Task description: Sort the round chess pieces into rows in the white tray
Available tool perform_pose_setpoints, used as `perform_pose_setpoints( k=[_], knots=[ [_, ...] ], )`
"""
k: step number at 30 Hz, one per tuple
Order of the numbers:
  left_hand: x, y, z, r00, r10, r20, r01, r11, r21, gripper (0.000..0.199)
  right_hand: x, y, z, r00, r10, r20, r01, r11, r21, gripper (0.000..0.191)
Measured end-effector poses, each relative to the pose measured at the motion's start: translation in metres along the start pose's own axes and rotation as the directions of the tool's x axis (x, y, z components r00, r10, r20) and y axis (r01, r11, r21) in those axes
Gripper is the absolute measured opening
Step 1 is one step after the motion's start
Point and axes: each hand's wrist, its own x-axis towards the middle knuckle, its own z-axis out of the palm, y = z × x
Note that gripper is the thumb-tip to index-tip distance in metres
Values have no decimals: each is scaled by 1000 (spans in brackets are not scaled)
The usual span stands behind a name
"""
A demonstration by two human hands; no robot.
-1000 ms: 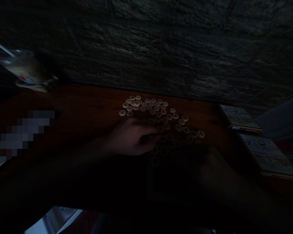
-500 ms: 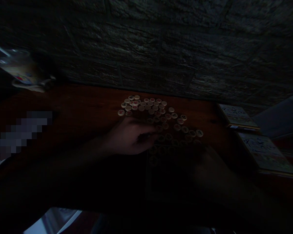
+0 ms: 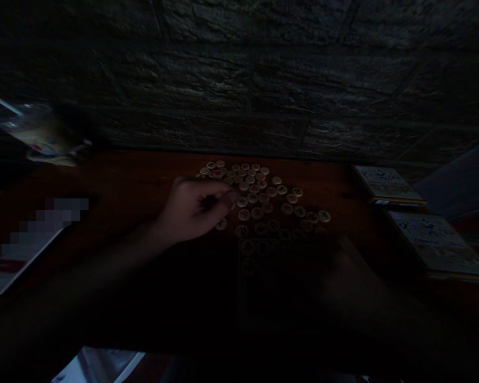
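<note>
Round, pale Chinese chess pieces (image 3: pixel 266 207) with red or dark characters lie spread over the wooden table; several are face down. My left hand (image 3: pixel 187 210) is over the left side of the spread, thumb and forefinger pinched at the edge of a piece by the fingertips. One chess piece (image 3: pixel 221 224) lies just below that hand. My right hand (image 3: pixel 351 271) rests in deep shadow to the right, near the closest pieces; its fingers are too dark to make out. A faint dark square-edged shape borders the lowest pieces.
Two flat boxes (image 3: pixel 439 242) with printed lids lie at the right. On the left stand a plastic cup (image 3: pixel 43 135) with a straw and a flat, partly blurred device (image 3: pixel 27 266). A rough stone wall (image 3: pixel 223 80) closes off the back of the table.
My left hand has drawn back to the left, uncovering several pieces, and its thumb and forefinger have come together. My right hand has barely moved. The view has shifted slightly.
</note>
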Motion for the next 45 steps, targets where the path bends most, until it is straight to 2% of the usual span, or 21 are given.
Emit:
perform_pose_setpoints(
  k=[2,5,7,10,13,16,19,20,24,30,35,38,40,45],
  knots=[
    [4,-6,-6,996,-79,-52,77,996,-33,27,1,3,-2,997,43,-71,-40,998,50,21],
    [12,-16,-17,994,-79,-74,76,996,-43,27,4,10,-4,973,135,-189,-120,989,90,26],
    [15,-22,-23,999,-51,-13,51,998,-35,24,4,17,-4,957,173,-233,-153,983,103,28],
    [18,-26,-29,979,-35,200,46,998,-50,12,4,28,0,947,204,-246,-174,975,137,30],
    [18,-27,-32,902,-60,427,115,988,-104,12,4,38,3,939,241,-246,-205,965,161,36],
    [18,-25,-42,805,-84,587,194,973,-127,10,3,45,4,932,257,-256,-221,962,161,39],
    [17,-24,-60,656,-194,729,309,951,-25,8,4,49,6,930,264,-257,-223,959,177,38],
    [16,-23,-65,609,-246,754,338,941,34,15,4,49,7,930,258,-263,-215,959,182,39],
    [12,-19,-73,523,-331,785,430,898,92,39,6,50,9,926,180,-332,-133,978,161,40],
    [4,-21,-64,479,-360,801,429,892,144,29,7,51,11,924,184,-335,-134,977,166,40],
    [7,-21,-73,446,-310,839,531,847,31,27,6,51,13,926,208,-315,-151,969,196,39],
    [13,-12,-73,463,-249,851,541,839,-50,26,6,51,13,928,199,-315,-139,969,205,40],
    [16,-4,-67,492,-187,850,562,814,-147,23,6,51,12,926,191,-326,-126,969,210,39],
    [14,10,-40,564,-148,812,649,688,-326,19,6,48,11,936,162,-313,-90,968,233,37]
  ],
)
